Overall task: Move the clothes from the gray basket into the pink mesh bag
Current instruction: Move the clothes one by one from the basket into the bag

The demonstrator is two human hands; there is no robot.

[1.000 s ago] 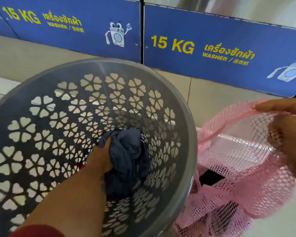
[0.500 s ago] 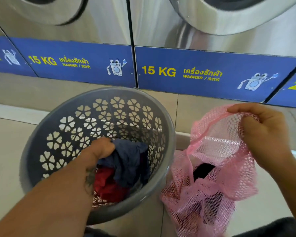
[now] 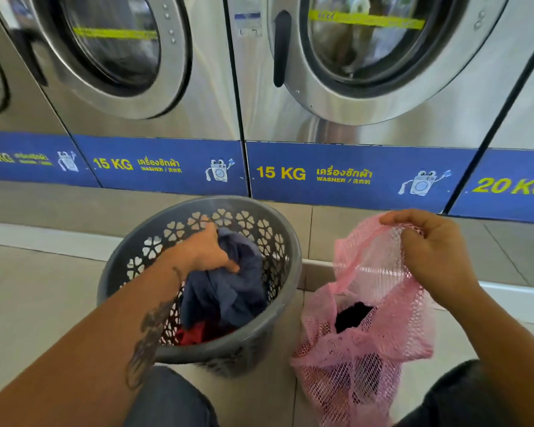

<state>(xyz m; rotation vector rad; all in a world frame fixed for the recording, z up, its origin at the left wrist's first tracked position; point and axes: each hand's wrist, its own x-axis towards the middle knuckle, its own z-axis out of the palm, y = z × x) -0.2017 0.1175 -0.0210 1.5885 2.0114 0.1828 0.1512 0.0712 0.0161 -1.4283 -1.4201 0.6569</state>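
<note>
Row of steel front-loading washers point(image 3: 154, 72) along the back, blue 15 KG labels point(image 3: 346, 175) at their base. Tiled floor point(image 3: 37, 291) below. Gray basket point(image 3: 278, 318) upright on floor, left of pink mesh bag point(image 3: 389, 328), the two nearly touching. Blue garment point(image 3: 228, 291) partly lifted above basket rim; red cloth point(image 3: 198, 332) under it. Dark item point(image 3: 350, 315) inside bag. Left hand point(image 3: 207, 254) clenched on blue garment. Right hand point(image 3: 426, 251) pinching bag's rim, holding mouth open.

Matt plastic gray basket point(image 3: 130, 272), open-weave pink mesh bag point(image 3: 392, 328), glossy steel washers point(image 3: 259, 112), soft cloth clothes point(image 3: 228, 291).
</note>
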